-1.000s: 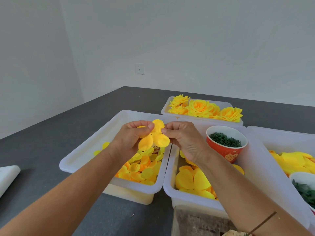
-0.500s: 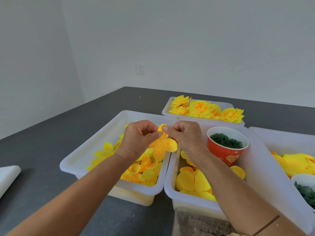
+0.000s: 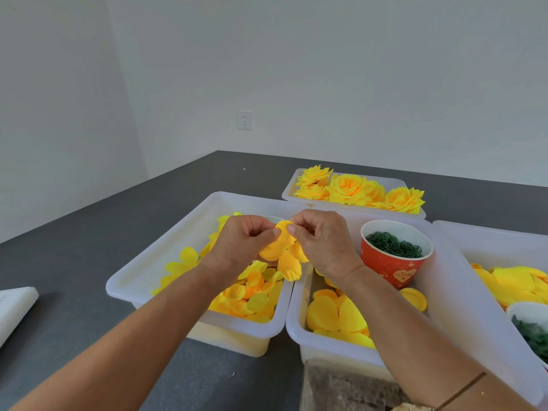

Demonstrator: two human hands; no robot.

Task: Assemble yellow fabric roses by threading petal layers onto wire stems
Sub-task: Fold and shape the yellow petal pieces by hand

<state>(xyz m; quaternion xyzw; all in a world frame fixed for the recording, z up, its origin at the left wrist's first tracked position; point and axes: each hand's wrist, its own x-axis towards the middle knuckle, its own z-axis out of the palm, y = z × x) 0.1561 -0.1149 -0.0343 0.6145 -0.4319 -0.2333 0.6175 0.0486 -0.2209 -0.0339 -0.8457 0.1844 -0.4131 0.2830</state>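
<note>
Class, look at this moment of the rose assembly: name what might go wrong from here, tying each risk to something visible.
1. Both the left hand and the right hand pinch the petal layer by its top edge only; it may slip into the bin of loose petals beneath.
2. The right forearm passes close beside the red cup of green rings; a sideways move might tip it.

Bright, even, soft light, no glare; faint shadows sit below the fingers (image 3: 268,232). Sharp around them, while wide-angle bending stretches the forearms toward the bottom edge.
</note>
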